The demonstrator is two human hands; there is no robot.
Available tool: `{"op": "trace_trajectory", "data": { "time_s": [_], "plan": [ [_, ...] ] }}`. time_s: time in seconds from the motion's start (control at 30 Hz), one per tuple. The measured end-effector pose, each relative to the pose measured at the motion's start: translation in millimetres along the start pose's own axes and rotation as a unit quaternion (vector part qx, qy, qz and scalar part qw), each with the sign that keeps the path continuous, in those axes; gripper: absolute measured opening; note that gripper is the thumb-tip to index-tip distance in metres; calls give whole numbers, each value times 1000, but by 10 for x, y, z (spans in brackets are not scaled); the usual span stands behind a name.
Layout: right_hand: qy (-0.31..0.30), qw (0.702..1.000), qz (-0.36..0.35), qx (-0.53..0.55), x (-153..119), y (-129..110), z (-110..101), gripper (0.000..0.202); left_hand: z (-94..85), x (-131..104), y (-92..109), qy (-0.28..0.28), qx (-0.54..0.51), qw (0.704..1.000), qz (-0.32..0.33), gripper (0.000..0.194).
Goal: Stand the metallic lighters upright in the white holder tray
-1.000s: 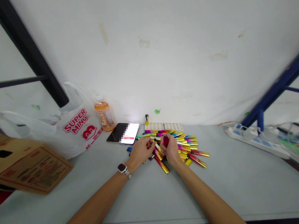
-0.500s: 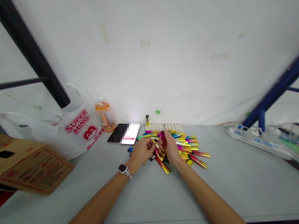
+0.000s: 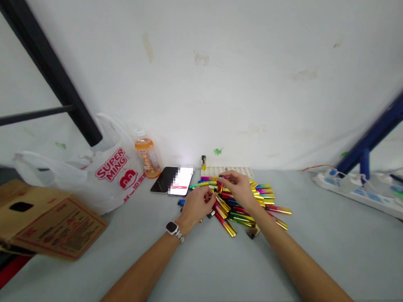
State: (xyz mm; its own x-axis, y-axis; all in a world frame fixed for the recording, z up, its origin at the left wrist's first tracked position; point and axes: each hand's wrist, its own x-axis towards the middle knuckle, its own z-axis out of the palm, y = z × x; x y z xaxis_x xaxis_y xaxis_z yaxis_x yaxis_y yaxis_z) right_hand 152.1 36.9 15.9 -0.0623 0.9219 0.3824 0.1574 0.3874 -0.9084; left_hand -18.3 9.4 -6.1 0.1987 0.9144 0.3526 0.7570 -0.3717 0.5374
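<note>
A heap of shiny metallic-coloured lighters lies on the grey table, in gold, red, green, purple and blue. Above the heap my right hand pinches a red and gold lighter, held roughly upright with its dark top at the fingertips. My left hand, with a watch on its wrist, is closed at the left edge of the heap. Its fingertips are pressed together, and whatever lies between them is too small to name. Behind the heap, a cream studded tray is partly covered by my right hand.
One small lighter stands upright by the wall. To the left are a tablet, an orange drink bottle, a white plastic bag and a cardboard box. A white power strip lies at the right.
My right hand has risen slightly and opened its grip into a fingertip pinch, with the red lighter now more visible. A gold and black lighter now shows by my right forearm. The view has shifted slightly.
</note>
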Motion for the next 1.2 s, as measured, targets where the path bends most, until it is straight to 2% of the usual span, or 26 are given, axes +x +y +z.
{"op": "trace_trajectory", "data": {
  "time_s": [0.17,0.3,0.5,0.7,0.87,1.03,1.2],
  "plan": [
    [-36,994,-42,-90,445,58,34,22,-3,-7,-9,1,-2,1000,0,26],
    [-39,978,-101,-178,818,135,114,11,-12,-9,-22,-2,-2,1000,3,26],
    [-65,966,-114,-222,1099,268,228,6,-11,-17,-42,2,5,1000,7,26],
    [-81,952,-128,-265,1207,308,312,7,-16,-16,-28,1,14,1000,2,25],
    [-100,929,-128,-332,1239,271,343,12,-16,-16,-27,6,14,1000,3,25],
    [-96,886,-128,-436,1123,223,345,29,-17,-20,-34,5,4,1000,10,24],
    [-137,830,-111,-529,942,226,332,47,-14,-23,-39,5,-2,1000,6,24]
  ]
}}
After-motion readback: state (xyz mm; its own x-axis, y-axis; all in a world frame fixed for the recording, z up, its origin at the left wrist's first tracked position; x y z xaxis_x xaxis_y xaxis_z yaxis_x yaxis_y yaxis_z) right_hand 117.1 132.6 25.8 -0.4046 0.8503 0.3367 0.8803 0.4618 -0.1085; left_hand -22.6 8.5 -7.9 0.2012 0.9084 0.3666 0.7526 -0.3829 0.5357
